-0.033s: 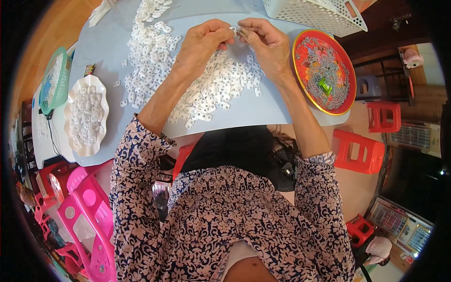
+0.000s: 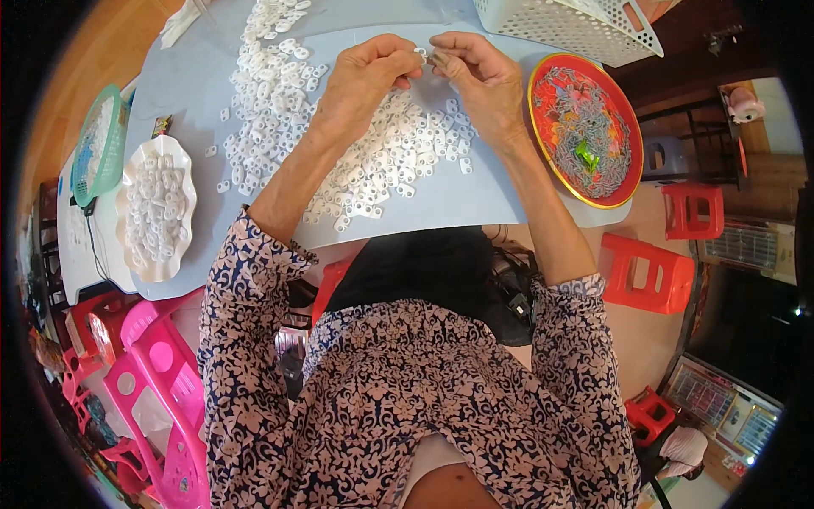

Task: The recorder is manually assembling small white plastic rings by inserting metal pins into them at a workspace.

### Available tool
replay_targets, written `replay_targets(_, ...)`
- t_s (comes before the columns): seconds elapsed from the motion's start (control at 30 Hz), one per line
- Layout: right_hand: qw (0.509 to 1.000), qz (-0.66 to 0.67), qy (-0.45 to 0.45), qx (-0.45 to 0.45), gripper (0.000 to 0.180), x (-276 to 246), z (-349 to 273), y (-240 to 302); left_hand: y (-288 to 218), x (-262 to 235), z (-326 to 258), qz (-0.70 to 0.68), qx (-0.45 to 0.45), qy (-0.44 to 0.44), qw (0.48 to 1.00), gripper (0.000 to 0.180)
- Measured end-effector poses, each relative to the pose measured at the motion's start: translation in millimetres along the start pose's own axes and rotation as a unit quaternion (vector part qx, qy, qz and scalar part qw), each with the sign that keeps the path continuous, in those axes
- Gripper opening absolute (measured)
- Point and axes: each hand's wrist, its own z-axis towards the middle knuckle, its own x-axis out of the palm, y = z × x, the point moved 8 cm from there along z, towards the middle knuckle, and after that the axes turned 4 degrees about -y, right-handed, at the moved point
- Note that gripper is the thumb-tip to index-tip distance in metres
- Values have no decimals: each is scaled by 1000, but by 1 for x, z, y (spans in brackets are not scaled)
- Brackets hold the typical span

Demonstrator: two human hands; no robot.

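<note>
My left hand (image 2: 369, 76) and my right hand (image 2: 475, 72) meet fingertip to fingertip above the far side of a pale blue table (image 2: 475, 199). The left fingers pinch a small white plastic piece (image 2: 420, 53). The right fingers pinch a small grey part (image 2: 437, 60) against it. Beneath and between my hands lies a wide heap of the same white plastic pieces (image 2: 381, 161), and a second spread of the white pieces (image 2: 271, 76) lies further left.
A round red tray (image 2: 543, 81) of small grey parts with a green item sits right of my right hand. A white scalloped dish (image 2: 136, 263) of white pieces and a green basket (image 2: 85, 165) stand left. A white perforated basket (image 2: 568, 25) is at the back. Red stools (image 2: 649, 276) and pink stools (image 2: 161, 382) stand on the floor.
</note>
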Motion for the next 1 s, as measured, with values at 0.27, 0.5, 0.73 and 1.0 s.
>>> replay_targets(0.27, 1000, 16, -7, -12, 19, -2, 0, -1, -2, 4, -1, 3, -2, -2, 1000, 12)
replay_targets(0.5, 1000, 12, -17, -10, 18, -2, 1, -3, -1, 6, -4, -24, 10, -3, 1000, 11)
replay_targets(0.73, 999, -22, -15, -25, 18, -4, 1, 1, -1, 15, -7, 106, -15, 66, 992, 20)
replay_targets(1.0, 999, -25, -7, -27, 20, -5, 2, 2, -16, 15, -7, 239, 116, 58, 962, 21)
